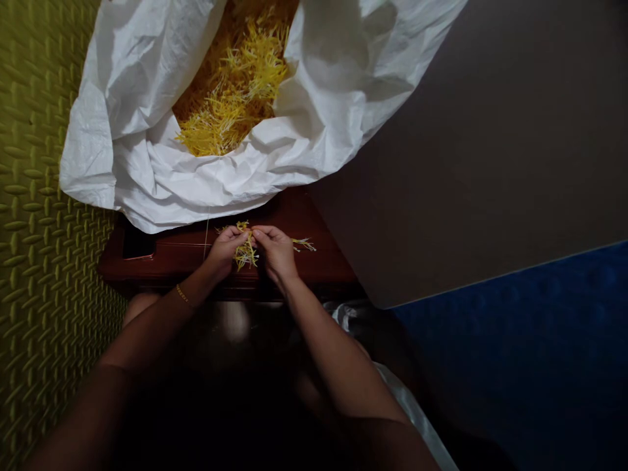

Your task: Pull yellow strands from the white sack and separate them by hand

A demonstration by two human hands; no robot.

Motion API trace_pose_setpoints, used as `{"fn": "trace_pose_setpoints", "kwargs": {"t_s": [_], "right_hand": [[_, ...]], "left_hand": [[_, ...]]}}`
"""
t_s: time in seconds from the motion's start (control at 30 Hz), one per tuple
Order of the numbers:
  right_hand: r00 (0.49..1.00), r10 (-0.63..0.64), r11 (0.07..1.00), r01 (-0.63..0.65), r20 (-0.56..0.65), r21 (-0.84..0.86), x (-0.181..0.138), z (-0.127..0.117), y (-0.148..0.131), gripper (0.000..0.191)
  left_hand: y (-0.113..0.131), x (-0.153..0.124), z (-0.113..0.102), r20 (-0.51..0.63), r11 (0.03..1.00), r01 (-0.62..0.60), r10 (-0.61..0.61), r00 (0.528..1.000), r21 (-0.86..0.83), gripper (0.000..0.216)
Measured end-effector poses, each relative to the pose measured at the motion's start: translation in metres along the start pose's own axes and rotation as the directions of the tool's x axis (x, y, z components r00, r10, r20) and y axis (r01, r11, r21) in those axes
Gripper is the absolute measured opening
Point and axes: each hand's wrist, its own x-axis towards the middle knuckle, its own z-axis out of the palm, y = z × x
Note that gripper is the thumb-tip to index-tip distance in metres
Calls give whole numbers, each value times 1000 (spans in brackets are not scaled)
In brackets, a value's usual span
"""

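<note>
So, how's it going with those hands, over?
Left hand and right hand pinching a small bunch of yellow strands. Thin thread beside the left hand. White plastic sack of more yellow strands beyond the reddish wood top.

Left hand (pixel 224 252) and right hand (pixel 276 252) pinching a bunch of yellow strands (pixel 246 254) over a dark wooden table (pixel 299 219). Beyond, a white plastic sack (pixel 147 176) folded open around a yellow heap (pixel 235 85).
</note>
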Motion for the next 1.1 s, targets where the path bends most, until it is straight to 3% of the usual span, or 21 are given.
{"fn": "trace_pose_setpoints", "kwargs": {"t_s": [0.13, 0.27, 0.4, 0.57, 0.83, 1.0, 1.1], "right_hand": [[999, 29, 997, -27, -28, 78, 10, -11, 1, 25], [976, -198, 976, 188, -91, -109, 14, -21, -12, 19], [952, -307, 912, 296, 7, -283, 6, -18, -21, 14], [910, -382, 757, 409, 162, -511, -4, -10, -21, 18], [861, -446, 642, 498, 244, -583, -4, -9, -20, 13], [800, -491, 547, 591, 344, -593, -6, -10, -20, 16], [805, -456, 534, 589, 380, -606, -6, -10, -20, 15]], "left_hand": [[2, 1, -4, 19, 994, 70, -69, 997, -85, 21], [3, 2, -7, -42, 993, 7, -2, 999, 117, 18], [1, 4, -5, -91, 946, -126, 160, 983, 298, 12], [-5, 7, -5, -14, 894, -243, 268, 963, 377, 12], [-6, 5, -4, 54, 844, -316, 326, 944, 433, 12], [-5, 6, -4, 57, 881, -273, 273, 960, 387, 9], [-5, 7, -5, 80, 893, -280, 269, 960, 352, 10]]}}
